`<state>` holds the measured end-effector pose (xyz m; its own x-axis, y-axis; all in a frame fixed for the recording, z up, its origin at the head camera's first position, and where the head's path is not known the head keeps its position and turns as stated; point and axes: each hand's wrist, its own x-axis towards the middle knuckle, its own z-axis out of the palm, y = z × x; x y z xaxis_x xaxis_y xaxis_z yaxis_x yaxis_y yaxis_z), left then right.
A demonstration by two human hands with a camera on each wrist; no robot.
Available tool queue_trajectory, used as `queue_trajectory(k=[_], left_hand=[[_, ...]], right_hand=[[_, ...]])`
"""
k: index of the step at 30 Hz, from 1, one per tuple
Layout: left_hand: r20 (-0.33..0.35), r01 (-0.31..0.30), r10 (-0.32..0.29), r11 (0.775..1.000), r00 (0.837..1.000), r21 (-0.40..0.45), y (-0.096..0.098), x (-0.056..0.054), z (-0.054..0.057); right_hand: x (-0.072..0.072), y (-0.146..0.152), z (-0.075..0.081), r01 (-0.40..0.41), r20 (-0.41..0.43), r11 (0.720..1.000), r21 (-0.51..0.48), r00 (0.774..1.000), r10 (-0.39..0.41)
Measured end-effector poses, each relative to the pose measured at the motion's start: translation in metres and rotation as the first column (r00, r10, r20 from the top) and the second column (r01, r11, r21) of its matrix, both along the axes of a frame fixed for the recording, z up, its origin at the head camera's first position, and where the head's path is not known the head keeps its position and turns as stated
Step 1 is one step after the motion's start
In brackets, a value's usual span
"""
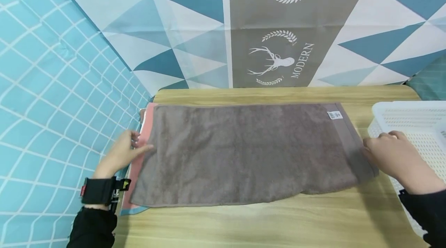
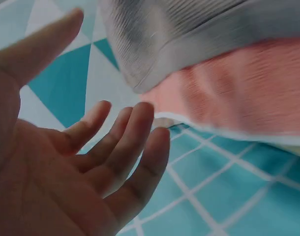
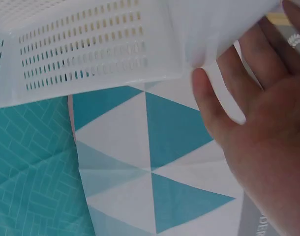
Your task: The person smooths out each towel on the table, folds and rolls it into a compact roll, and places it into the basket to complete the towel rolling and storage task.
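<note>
A grey-brown towel (image 1: pixel 244 155) lies spread out lengthwise on the wooden table, its white label (image 1: pixel 335 115) near the far right corner. Beneath its left end shows a strip of pink cloth (image 1: pixel 146 124), with a bit of blue at the near corner. My left hand (image 1: pixel 120 155) is at that left end, thumb over the towel's edge and fingers loosely bent; in the left wrist view the palm holds nothing. My right hand (image 1: pixel 393 159) hovers by the towel's right end, beside the white basket (image 1: pixel 393 105). The right wrist view shows its fingers (image 3: pixel 211 105) loosely spread with nothing between them.
The perforated white basket stands at the table's right side. A blue cloth with white grid lines (image 1: pixel 45 124) hangs along the left. Behind the table (image 1: pixel 244 224) is a patterned backdrop (image 1: pixel 195 27) of triangles and deer heads.
</note>
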<state>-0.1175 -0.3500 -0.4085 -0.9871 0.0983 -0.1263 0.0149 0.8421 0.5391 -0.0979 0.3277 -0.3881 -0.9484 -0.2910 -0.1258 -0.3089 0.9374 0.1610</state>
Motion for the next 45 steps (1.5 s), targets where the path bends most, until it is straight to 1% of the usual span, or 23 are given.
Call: queue_trajectory(k=[2,5,6,8,11,13,16,18,20,22,24,25,27,29,31,34,37,39,41,42,44,45], left_hand=[[0.037,0.03,-0.031,0.999,0.999,0.018,0.001,0.011,-0.005],[0.102,0.067,-0.068,0.998,0.992,0.008,0.003,0.028,-0.011],[0.119,0.079,-0.078,0.997,0.99,0.0,0.003,0.033,-0.012],[0.168,0.083,-0.078,0.996,0.983,-0.023,0.004,0.041,-0.013],[0.241,0.093,-0.084,0.995,0.967,-0.025,0.005,0.05,-0.012],[0.297,0.1,-0.097,0.995,0.95,0.005,0.007,0.056,-0.01],[0.35,0.128,-0.143,0.99,0.926,0.065,0.007,0.063,-0.009],[0.353,0.163,-0.186,0.982,0.917,0.096,0.006,0.066,-0.011],[0.331,0.198,-0.22,0.975,0.918,0.1,0.006,0.068,-0.014],[0.304,0.22,-0.238,0.971,0.922,0.093,0.007,0.069,-0.018],[0.271,0.237,-0.251,0.968,0.929,0.082,0.008,0.069,-0.022],[0.255,0.242,-0.252,0.968,0.933,0.071,0.008,0.069,-0.024],[0.221,0.254,-0.254,0.967,0.942,0.029,0.008,0.07,-0.028],[0.195,0.267,-0.26,0.964,0.946,-0.011,0.008,0.07,-0.03],[0.177,0.279,-0.267,0.959,0.947,-0.045,0.007,0.071,-0.031],[0.172,0.298,-0.287,0.954,0.942,-0.044,0.005,0.071,-0.032],[0.166,0.321,-0.318,0.947,0.934,0.009,0.001,0.072,-0.031],[0.179,0.319,-0.331,0.943,0.926,0.096,-0.002,0.073,-0.03],[0.218,0.29,-0.333,0.934,0.917,0.207,-0.005,0.075,-0.028],[0.231,0.274,-0.33,0.93,0.915,0.245,-0.006,0.076,-0.027],[0.256,0.24,-0.322,0.922,0.911,0.303,-0.006,0.077,-0.026],[0.262,0.231,-0.316,0.923,0.912,0.308,-0.006,0.078,-0.025]], right_hand=[[0.008,-0.001,-0.004,-0.002,0.023,1.0,0.003,1.0,0.002],[0.021,-0.003,-0.009,-0.028,0.033,1.0,0.002,0.999,0.028],[0.025,-0.005,-0.01,-0.038,0.019,0.999,-0.005,0.999,0.038],[0.034,-0.01,-0.013,-0.072,-0.029,0.997,-0.007,0.997,0.072],[0.047,-0.025,-0.017,-0.102,-0.096,0.995,-0.002,0.99,0.101],[0.055,-0.036,-0.02,-0.127,-0.133,0.992,0.009,0.983,0.127],[0.062,-0.051,-0.034,-0.156,-0.145,0.988,0.008,0.977,0.155],[0.063,-0.057,-0.045,-0.183,-0.141,0.983,-0.004,0.973,0.181],[0.061,-0.059,-0.055,-0.193,-0.141,0.981,-0.033,0.972,0.187],[0.058,-0.057,-0.061,-0.225,-0.18,0.972,-0.066,0.961,0.21],[0.053,-0.053,-0.066,-0.267,-0.243,0.958,-0.107,0.941,0.235],[0.05,-0.051,-0.069,-0.293,-0.283,0.948,-0.125,0.926,0.249],[0.045,-0.047,-0.074,-0.341,-0.352,0.928,-0.149,0.896,0.273],[0.042,-0.046,-0.078,-0.374,-0.397,0.913,-0.162,0.872,0.287],[0.04,-0.047,-0.08,-0.389,-0.421,0.907,-0.161,0.858,0.294],[0.037,-0.049,-0.081,-0.394,-0.427,0.905,-0.16,0.854,0.297],[0.034,-0.052,-0.082,-0.394,-0.428,0.905,-0.159,0.854,0.297],[0.032,-0.054,-0.082,-0.383,-0.439,0.912,-0.148,0.852,0.286],[0.03,-0.055,-0.081,-0.369,-0.458,0.919,-0.138,0.847,0.271],[0.029,-0.056,-0.081,-0.365,-0.463,0.921,-0.136,0.845,0.267],[0.029,-0.058,-0.08,-0.366,-0.469,0.924,-0.114,0.84,0.274],[0.029,-0.059,-0.079,-0.369,-0.467,0.923,-0.107,0.838,0.281]])
